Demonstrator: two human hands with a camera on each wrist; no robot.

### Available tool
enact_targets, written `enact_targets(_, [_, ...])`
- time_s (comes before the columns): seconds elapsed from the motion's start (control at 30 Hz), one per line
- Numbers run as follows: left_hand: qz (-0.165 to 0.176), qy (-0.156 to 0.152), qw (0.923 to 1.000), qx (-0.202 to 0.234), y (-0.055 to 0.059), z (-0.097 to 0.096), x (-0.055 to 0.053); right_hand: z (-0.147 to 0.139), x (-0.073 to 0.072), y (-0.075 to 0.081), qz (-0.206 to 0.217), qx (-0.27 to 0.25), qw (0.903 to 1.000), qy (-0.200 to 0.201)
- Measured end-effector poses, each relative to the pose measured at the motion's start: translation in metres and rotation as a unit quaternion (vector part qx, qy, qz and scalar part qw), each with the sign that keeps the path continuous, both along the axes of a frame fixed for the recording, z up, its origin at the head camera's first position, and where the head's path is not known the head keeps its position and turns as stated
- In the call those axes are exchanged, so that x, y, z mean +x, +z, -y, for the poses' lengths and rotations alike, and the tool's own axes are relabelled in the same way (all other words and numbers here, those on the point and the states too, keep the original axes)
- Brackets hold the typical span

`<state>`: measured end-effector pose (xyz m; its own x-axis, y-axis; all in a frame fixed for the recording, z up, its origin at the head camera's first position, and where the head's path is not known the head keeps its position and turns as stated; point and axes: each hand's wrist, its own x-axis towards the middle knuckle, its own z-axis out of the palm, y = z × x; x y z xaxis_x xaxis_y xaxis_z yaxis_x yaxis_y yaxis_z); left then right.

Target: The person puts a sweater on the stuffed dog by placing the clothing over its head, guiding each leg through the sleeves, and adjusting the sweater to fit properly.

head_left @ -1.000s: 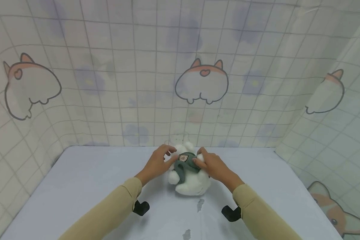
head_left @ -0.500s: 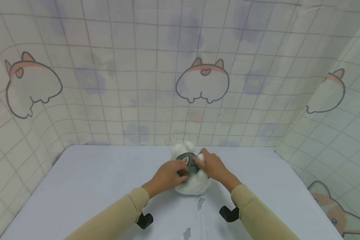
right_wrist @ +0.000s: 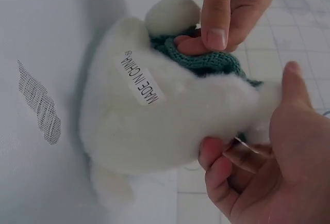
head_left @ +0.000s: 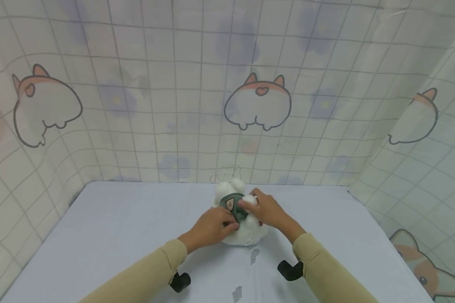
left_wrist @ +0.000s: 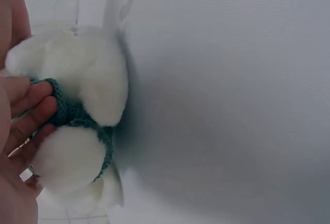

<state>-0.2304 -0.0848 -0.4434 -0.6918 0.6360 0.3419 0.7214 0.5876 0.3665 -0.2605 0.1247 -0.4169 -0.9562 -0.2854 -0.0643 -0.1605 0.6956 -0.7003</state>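
A white plush toy (head_left: 244,235) in a green knitted sweater (head_left: 231,198) with a shield patch sits near the table's back edge. My left hand (head_left: 211,226) pinches the sweater's lower hem; in the right wrist view its thumb lies over the rolled green knit (right_wrist: 206,61) and a finger is under it. On the other side, my right hand (head_left: 269,210) grips the toy by its arm and side, thumb over the arm and fingers behind the body. A white "MADE IN CHINA" label (right_wrist: 142,85) shows on the fur. The toy's face is not visible.
The table (head_left: 136,219) has a pale cloth with grey printed marks (head_left: 254,256). Behind it hangs a checked curtain (head_left: 174,105) with corgi drawings, which also runs along both sides. Black wrist mounts (head_left: 290,270) stick out below the sleeves.
My left hand has moved from the toy's upper left side down to the sweater's hem and now pinches it. The right hand keeps its grip on the toy, nearly still.
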Motion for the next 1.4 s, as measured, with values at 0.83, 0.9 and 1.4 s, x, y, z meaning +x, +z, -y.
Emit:
enact_targets(0.83, [0.151,0.138,0.9669,0.153,-0.007,0.014,-0.008,-0.009,-0.016,-0.041,0.128,-0.087,0.9871,-0.042])
enact_targets(0.9, [0.151,0.141,0.9675,0.147,-0.011,0.013,-0.008,-0.007,-0.016,-0.045,0.132,-0.096,0.9859,-0.038])
enact_targets(1.4, [0.169,0.096,0.9729,0.126,-0.014,0.014,-0.022,-0.001,-0.014,-0.042,0.105,-0.110,0.9831,-0.101])
